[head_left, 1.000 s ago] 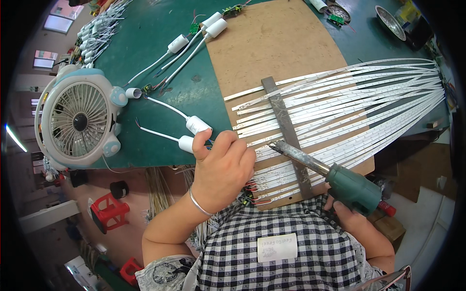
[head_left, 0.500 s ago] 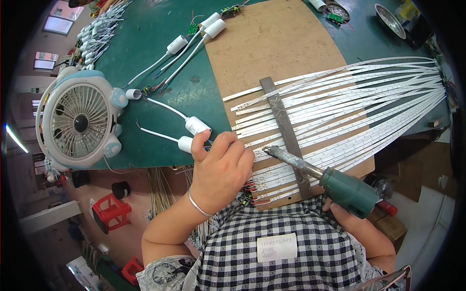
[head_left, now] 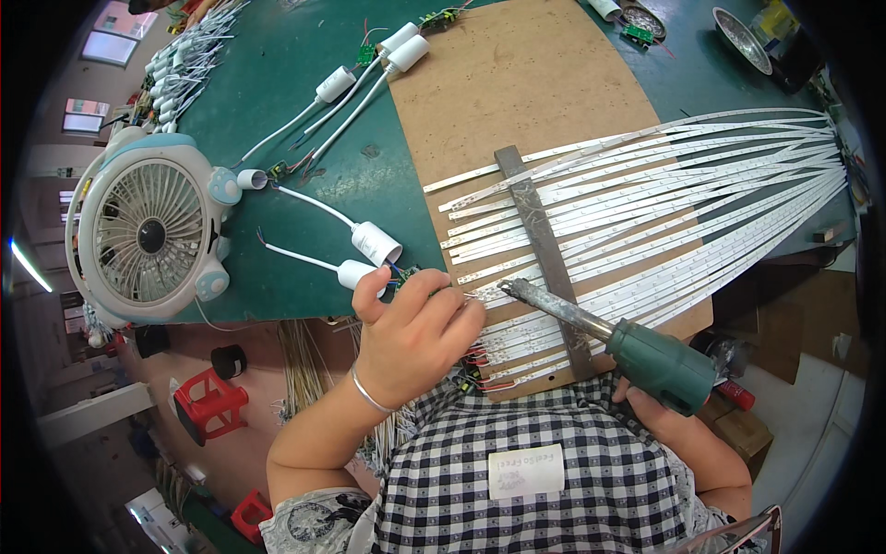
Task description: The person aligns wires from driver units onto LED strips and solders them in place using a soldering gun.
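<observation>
hands (head_left: 415,332) on strips (head_left: 637,222), soldering iron (head_left: 628,342)

The left hand (head_left: 415,328) sits curled, knuckles up, fingers bunched and pointing toward 1 o'clock, its forearm running back toward 7 o'clock. The right hand (head_left: 660,406) is closed in a grip at 4 o'clock, mostly hidden.

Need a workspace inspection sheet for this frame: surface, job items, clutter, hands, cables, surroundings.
Surface: green mat under a brown board.
Job's things: white LED strips fanned under a metal bar; soldering iron tip near the strip ends.
Clutter: desk fan, metal dish.
Hands: left hand pressing at the strip ends; right hand grips the iron.
Cables: white capped leads.
Surroundings: red stool below.
</observation>
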A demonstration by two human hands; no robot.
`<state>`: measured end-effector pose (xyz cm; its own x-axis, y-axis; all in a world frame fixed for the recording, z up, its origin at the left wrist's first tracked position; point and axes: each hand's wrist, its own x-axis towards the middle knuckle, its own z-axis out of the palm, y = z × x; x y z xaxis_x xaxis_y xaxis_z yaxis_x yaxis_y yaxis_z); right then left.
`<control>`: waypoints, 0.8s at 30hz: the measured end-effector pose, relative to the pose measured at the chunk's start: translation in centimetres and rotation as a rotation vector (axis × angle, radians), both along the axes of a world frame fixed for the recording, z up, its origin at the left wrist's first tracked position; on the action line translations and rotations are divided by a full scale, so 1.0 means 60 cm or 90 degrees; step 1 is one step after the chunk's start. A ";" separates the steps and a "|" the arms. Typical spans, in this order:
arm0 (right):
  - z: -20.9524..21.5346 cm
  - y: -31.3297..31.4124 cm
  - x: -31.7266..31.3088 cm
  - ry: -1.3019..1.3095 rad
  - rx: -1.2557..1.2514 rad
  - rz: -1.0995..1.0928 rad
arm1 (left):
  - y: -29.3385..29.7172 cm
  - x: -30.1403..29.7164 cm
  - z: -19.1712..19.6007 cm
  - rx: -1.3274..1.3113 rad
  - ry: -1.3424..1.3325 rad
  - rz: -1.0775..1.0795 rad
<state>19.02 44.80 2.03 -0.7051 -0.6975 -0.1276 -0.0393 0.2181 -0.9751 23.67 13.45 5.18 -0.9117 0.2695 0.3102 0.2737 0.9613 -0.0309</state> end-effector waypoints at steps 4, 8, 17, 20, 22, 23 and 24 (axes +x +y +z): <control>0.002 -0.002 -0.001 0.033 -0.001 0.020 | 0.000 0.000 -0.004 0.003 0.023 -0.004; 0.004 -0.011 0.006 -0.059 0.019 -0.071 | -0.002 0.000 -0.006 -0.007 0.027 -0.019; 0.022 -0.024 -0.007 0.011 0.026 -0.015 | -0.009 -0.004 -0.003 0.008 0.024 -0.051; 0.024 -0.025 -0.008 0.022 0.032 -0.007 | -0.008 -0.003 -0.005 0.008 0.029 -0.050; 0.023 -0.026 -0.009 0.020 0.030 -0.007 | -0.008 -0.003 -0.006 0.013 0.027 -0.049; 0.022 -0.026 -0.008 0.022 0.027 -0.009 | -0.009 -0.002 -0.006 0.018 0.026 -0.048; 0.021 -0.026 -0.008 0.024 0.024 -0.012 | -0.009 -0.003 -0.006 0.018 0.026 -0.049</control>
